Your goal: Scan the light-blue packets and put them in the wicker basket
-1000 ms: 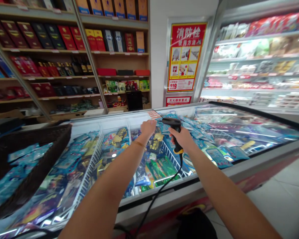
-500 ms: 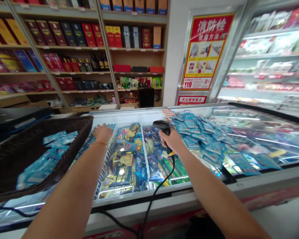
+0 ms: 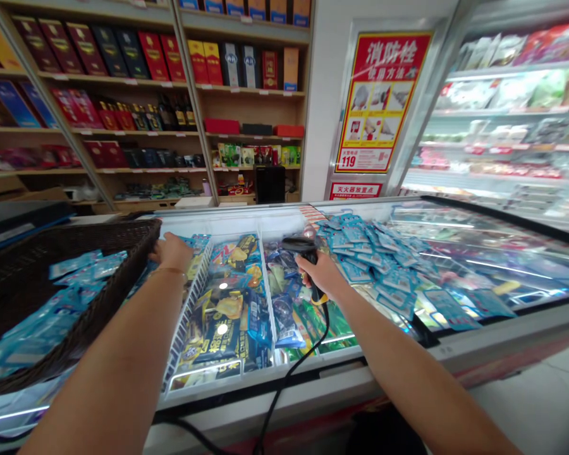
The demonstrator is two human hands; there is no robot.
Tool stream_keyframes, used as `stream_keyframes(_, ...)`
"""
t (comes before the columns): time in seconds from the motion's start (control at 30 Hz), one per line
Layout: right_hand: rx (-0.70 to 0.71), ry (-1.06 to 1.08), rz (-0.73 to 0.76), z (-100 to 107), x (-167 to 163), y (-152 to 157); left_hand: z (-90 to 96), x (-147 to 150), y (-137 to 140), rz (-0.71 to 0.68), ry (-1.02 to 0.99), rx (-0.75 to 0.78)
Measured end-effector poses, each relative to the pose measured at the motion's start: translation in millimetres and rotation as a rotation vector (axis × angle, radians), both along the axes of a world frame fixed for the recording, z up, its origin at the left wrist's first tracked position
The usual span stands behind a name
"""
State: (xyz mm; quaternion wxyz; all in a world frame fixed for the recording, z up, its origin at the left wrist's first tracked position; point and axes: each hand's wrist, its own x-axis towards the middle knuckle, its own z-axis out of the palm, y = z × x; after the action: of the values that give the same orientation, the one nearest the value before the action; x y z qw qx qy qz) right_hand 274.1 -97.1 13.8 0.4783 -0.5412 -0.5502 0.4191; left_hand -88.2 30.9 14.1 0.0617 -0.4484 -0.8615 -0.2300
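A black and yellow barcode scanner (image 3: 318,278) is gripped in my right hand (image 3: 323,273), its head facing left above the freezer. The scanner's cable hangs down to the freezer's front edge. My left hand (image 3: 173,251) is beside the right rim of a dark woven basket (image 3: 145,253). Its fingers are bent and partly hidden, so I cannot tell whether they hold anything. Several blue packets (image 3: 76,278) lie inside the basket. To the right of the scanner, a heap of similar blue packets (image 3: 374,246) rests on the freezer's glass top.
The open freezer section (image 3: 260,253) holds bagged ice treats split by white wire dividers. A black cable (image 3: 284,379) crosses the front edge. Shelves of boxes and bottles (image 3: 137,82) stand behind. A red fire-hydrant poster (image 3: 382,101) hangs on the wall; a refrigerated display (image 3: 502,114) is at right.
My left hand has moved left, close to the basket's rim. My right hand keeps hold of the barcode scanner, slightly lower in view. The whole view has turned a little to the right.
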Motion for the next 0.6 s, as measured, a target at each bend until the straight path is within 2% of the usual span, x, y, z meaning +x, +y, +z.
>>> stream_keyframes(0.17, 0.005, -0.003, 0.008, 0, 0, -1, 7.3, 17, -14, -0.124, 0.160, 0.118)
stream_keyframes(0.37, 0.009, 0.002, 0.009, -1, 2, 0, 20.7, 31, -18, -0.265, 0.179, 0.169)
stream_keyframes(0.43, 0.008, -0.001, 0.007, 0, 2, -1, 28.7, 40, -19, -0.313, 0.025, 0.256)
stream_keyframes(0.5, 0.011, -0.009, 0.004, 2, 1, -2, 34.7, 55, -19, -0.363, -0.255, 0.373)
stream_keyframes(0.6, 0.015, -0.016, 0.005, 4, 1, -3, 32.6, 88, -19, -0.405, -0.476, 0.430)
